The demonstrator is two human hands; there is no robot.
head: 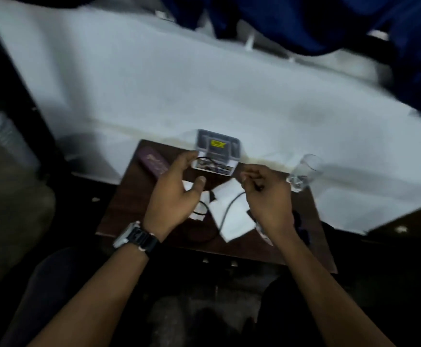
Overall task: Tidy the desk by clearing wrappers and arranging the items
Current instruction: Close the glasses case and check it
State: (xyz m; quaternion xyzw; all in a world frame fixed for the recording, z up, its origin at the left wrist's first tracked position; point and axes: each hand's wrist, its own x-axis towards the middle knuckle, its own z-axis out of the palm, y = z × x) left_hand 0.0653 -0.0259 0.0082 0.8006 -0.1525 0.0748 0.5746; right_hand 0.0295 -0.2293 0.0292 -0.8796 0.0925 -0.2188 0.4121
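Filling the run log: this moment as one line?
left hand: touches plastic package | right hand: pinches cable | desk: white wrappers, glass

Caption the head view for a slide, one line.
Left hand touches a clear plastic box; right hand pinches a cable over white wrappers on a dark desk.

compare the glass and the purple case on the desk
The glass is clear and stands at the desk's right edge; the case is opaque purple and lies flat on the left. The glass is round, the case long and slim. Both rest on the desk's far half.
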